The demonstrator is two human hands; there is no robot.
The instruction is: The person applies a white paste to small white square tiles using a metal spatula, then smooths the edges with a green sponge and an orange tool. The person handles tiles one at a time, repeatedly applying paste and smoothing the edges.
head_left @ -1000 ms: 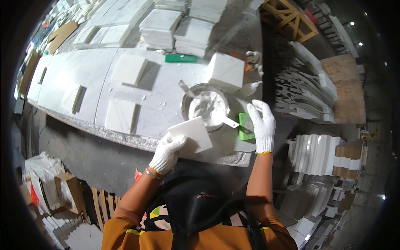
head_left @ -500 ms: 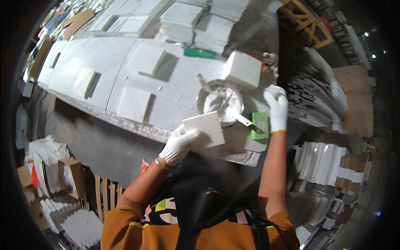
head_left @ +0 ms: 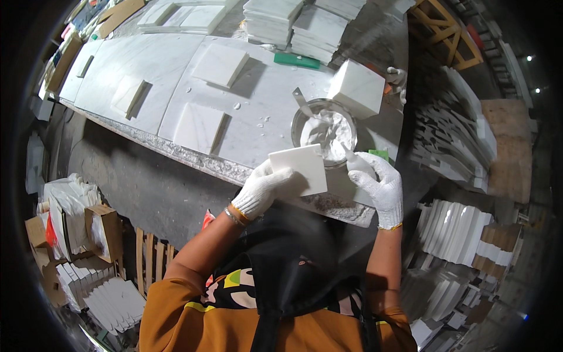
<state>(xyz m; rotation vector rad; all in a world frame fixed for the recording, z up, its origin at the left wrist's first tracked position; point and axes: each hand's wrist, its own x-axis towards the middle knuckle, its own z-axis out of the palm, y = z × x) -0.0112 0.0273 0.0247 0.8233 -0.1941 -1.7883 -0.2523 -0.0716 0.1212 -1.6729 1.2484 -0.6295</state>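
My left hand (head_left: 262,190), in a white knit glove, grips a square white tile (head_left: 300,169) tilted above the table's near edge. To its right my gloved right hand (head_left: 382,185) has its thumb and fingers curled round a small pale object with a narrow tip (head_left: 359,164); the fingers partly cover it. Just beyond both hands stands a round metal bowl (head_left: 295,130) of white paste (head_left: 331,134). A flat scraper (head_left: 302,101) leans out over its far left rim. Behind the right hand, a green box (head_left: 379,154) is mostly hidden.
A thick white block (head_left: 356,88) stands beyond the bowl. Several stone slabs, such as one tile (head_left: 199,128), lie on the pale tabletop (head_left: 170,76). A green bar (head_left: 297,60) lies before stacked tiles (head_left: 267,23). Slabs fill racks (head_left: 451,129) at right; cartons (head_left: 102,232) stand lower left.
My right hand has come down and left, from beside the white block to near the bowl and the tile. The left hand still holds the tile. The whole view has shifted slightly.
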